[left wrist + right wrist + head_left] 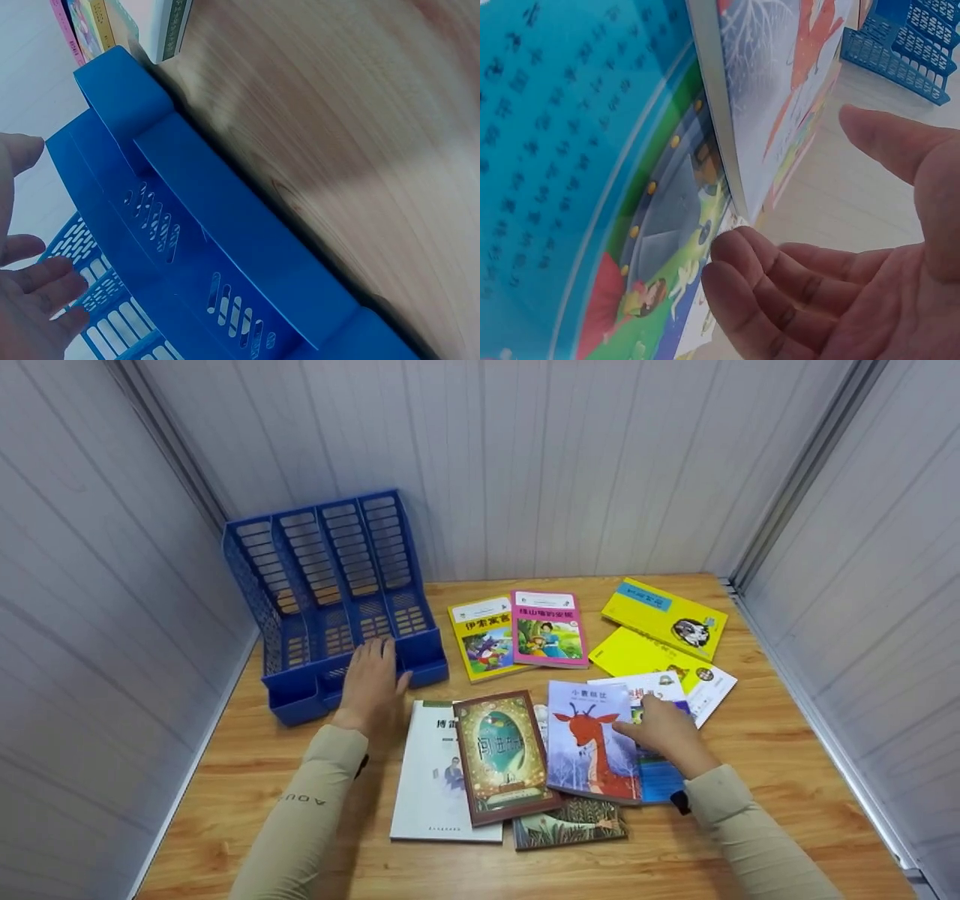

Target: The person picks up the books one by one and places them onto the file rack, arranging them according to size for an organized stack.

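Observation:
A blue four-slot file rack (pixel 418 649) stands at the left of the table, its slots holding no books. My left hand (pixel 367 682) is over its front edge; in the left wrist view, the fingers (pixel 49 281) spread apart beside the rack (pixel 225 225). My right hand (pixel 666 731) hovers at the right edge of a lilac book with a red deer (pixel 574 757). In the right wrist view, its thumb stands away from loosely bent fingers (pixel 739 292), with nothing between them. Below them lies a book with a blue back cover (pixel 570 142), partly under the deer book.
A brown-framed book (pixel 506 780) overlaps a white book (pixel 420 802) and a dark plant-patterned book (pixel 547 829). Behind lie a pink book (pixel 551 637) and a yellow book (pixel 480 649). More yellow books (pixel 664 611) are at the back right. Grey panel walls (pixel 525 472) enclose the table.

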Demonstrator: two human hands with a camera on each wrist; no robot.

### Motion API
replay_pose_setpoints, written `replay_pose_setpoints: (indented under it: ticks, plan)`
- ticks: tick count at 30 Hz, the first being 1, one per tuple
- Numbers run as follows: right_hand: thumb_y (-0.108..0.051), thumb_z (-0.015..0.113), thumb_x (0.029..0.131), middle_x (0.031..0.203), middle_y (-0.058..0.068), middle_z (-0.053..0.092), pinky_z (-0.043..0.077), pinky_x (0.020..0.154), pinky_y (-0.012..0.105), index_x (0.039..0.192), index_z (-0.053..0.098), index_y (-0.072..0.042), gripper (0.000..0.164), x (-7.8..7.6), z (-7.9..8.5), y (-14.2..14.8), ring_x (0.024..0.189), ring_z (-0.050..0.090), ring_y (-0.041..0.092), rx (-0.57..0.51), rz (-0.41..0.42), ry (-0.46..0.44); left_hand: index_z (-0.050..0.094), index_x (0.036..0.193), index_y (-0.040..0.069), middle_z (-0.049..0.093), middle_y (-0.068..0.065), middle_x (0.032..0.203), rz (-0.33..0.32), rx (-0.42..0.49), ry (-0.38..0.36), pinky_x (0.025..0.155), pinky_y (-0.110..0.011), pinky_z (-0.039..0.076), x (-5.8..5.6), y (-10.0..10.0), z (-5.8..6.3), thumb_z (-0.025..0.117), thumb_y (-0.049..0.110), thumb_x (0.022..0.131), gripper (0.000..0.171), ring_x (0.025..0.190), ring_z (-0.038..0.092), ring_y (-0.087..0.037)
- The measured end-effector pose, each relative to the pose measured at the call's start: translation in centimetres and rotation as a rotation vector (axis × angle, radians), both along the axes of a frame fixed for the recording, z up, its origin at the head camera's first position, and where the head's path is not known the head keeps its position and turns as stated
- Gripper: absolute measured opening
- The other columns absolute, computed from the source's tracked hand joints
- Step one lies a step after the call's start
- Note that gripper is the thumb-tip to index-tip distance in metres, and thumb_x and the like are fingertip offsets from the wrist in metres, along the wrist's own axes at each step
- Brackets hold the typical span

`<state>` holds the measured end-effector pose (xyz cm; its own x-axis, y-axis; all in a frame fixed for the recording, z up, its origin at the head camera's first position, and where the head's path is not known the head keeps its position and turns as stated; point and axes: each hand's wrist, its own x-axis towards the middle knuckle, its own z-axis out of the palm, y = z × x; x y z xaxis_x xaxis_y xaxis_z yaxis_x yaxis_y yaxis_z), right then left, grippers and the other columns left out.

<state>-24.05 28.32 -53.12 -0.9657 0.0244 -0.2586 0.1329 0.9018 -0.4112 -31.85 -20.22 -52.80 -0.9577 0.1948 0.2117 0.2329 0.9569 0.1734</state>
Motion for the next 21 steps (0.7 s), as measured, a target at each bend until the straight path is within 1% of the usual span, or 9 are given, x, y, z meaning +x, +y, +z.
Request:
replay_pose_setpoints:
  ticks: [1,3,5,7,9,10,12,17,21]
  plan:
    - [-0.051,0.078,0.097,0.126,0.034,0.067,0.058,0.089,0.054,0.144,0.053,0.016,0.085,0.0,-0.1,0.0,0.099,0.065,0.037,0.003,-0.006,-0.005,0.044,0.158,-0.008,0.051,-0.031,0.158,-0.004,0.009,0.003,0.131,-0.061,0.032,-0.1,0.0,-0.1,0.066,0.036,0.109,0.070,0.151,0.047,-0.047]
    - [-0.051,0.079,0.095,0.106,0.024,0.068,0.054,0.075,0.044,0.130,0.061,0.012,0.075,0.1,-0.3,-0.1,0.087,0.060,0.030,0.012,-0.015,-0.009,0.046,0.156,-0.009,0.054,-0.031,0.155,-0.009,0.016,0.013,0.130,-0.060,0.035,-0.3,0.0,-0.2,0.067,0.034,0.109,0.067,0.148,0.049,-0.046]
    - [-0.052,0.080,0.094,0.088,0.013,0.061,0.046,0.065,0.038,0.112,0.066,0.007,0.063,0.1,-0.5,-0.3,0.077,0.055,0.026,0.024,-0.014,-0.006,0.049,0.152,-0.011,0.056,-0.032,0.151,-0.019,0.018,0.036,0.128,-0.060,0.037,-0.6,0.0,-0.3,0.069,0.031,0.108,0.064,0.145,0.052,-0.047]
    - [-0.052,0.080,0.093,0.080,0.007,0.054,0.041,0.060,0.035,0.100,0.067,0.001,0.056,0.1,-0.6,-0.5,0.072,0.052,0.023,0.031,-0.017,-0.005,0.051,0.149,-0.012,0.058,-0.032,0.148,-0.024,0.015,0.055,0.127,-0.059,0.040,-1.0,-0.1,-0.3,0.069,0.030,0.108,0.062,0.143,0.054,-0.047]
    - [-0.051,0.081,0.092,0.075,0.005,0.052,0.038,0.058,0.034,0.095,0.067,0.000,0.053,0.1,-0.7,-0.7,0.069,0.051,0.022,0.026,-0.024,-0.008,0.053,0.147,-0.013,0.060,-0.033,0.144,-0.028,0.005,0.060,0.125,-0.058,0.041,-1.4,-0.2,-0.2,0.068,0.029,0.108,0.059,0.140,0.056,-0.047]
    - [-0.051,0.081,0.092,0.074,0.005,0.052,0.038,0.058,0.033,0.093,0.067,-0.001,0.052,0.1,-0.7,-0.8,0.068,0.051,0.021,0.022,-0.027,-0.010,0.054,0.146,-0.014,0.061,-0.033,0.143,-0.028,-0.003,0.059,0.124,-0.058,0.042,-1.6,-0.2,-0.2,0.068,0.029,0.109,0.058,0.138,0.057,-0.047]
    - [-0.051,0.082,0.092,0.075,0.005,0.055,0.039,0.057,0.032,0.095,0.068,0.000,0.053,0.0,-0.8,-0.9,0.068,0.052,0.021,0.006,-0.037,-0.017,0.054,0.145,-0.014,0.062,-0.032,0.140,-0.020,-0.027,0.041,0.123,-0.057,0.044,-2.0,-0.3,-0.1,0.066,0.028,0.110,0.056,0.136,0.059,-0.047]
    - [-0.052,0.085,0.090,0.081,0.010,0.063,0.043,0.059,0.032,0.106,0.069,0.005,0.062,-0.1,-1.1,-0.9,0.070,0.057,0.022,-0.039,-0.046,-0.029,0.055,0.142,-0.016,0.063,-0.033,0.137,-0.015,-0.078,0.008,0.120,-0.057,0.047,-3.0,-0.5,-0.1,0.063,0.026,0.111,0.053,0.133,0.060,-0.047]
    - [-0.052,0.087,0.088,0.090,0.014,0.066,0.047,0.062,0.032,0.116,0.068,0.008,0.069,0.0,-1.4,-1.1,0.076,0.060,0.024,-0.082,-0.049,-0.035,0.056,0.139,-0.016,0.062,-0.034,0.136,-0.021,-0.083,-0.016,0.117,-0.059,0.049,-3.7,-0.7,-0.3,0.060,0.024,0.112,0.048,0.132,0.060,-0.048]
